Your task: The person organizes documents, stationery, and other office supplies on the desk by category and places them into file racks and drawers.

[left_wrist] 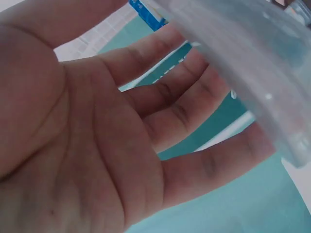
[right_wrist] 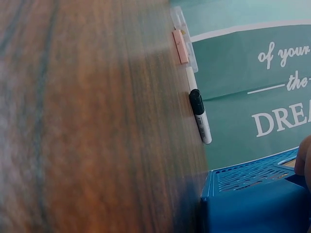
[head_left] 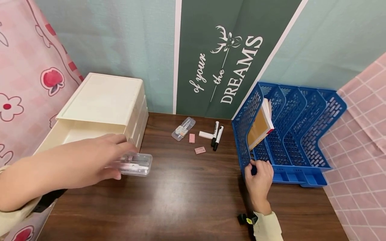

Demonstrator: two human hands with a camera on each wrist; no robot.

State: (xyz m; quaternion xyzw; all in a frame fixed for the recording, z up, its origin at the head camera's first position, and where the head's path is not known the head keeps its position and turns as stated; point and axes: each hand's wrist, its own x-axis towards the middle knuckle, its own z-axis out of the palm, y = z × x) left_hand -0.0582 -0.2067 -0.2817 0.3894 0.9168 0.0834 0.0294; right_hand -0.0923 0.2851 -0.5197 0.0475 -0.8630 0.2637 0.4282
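My left hand [head_left: 99, 157] holds a clear plastic case [head_left: 141, 164] with a whitish tool inside, just in front of the cream drawer unit [head_left: 102, 97]. In the left wrist view the clear case [left_wrist: 262, 73] lies across the fingertips, with the palm facing the camera. My right hand [head_left: 260, 179] grips the front edge of the blue file rack [head_left: 286, 170] at its left end, thumb and fingers curled there. A book [head_left: 260, 129] with a yellowish cover leans in the rack's leftmost slot. The right wrist view shows only part of the fingers [right_wrist: 305, 162] on the rack.
The unit's top drawer [head_left: 78, 132] is pulled out. On the brown table [head_left: 181, 201] lie a second clear case [head_left: 183, 129], two pink erasers [head_left: 200, 150], a white block [head_left: 205, 135] and two markers [head_left: 218, 137]. Curtains and a green printed cloth [head_left: 208, 67] hang behind.
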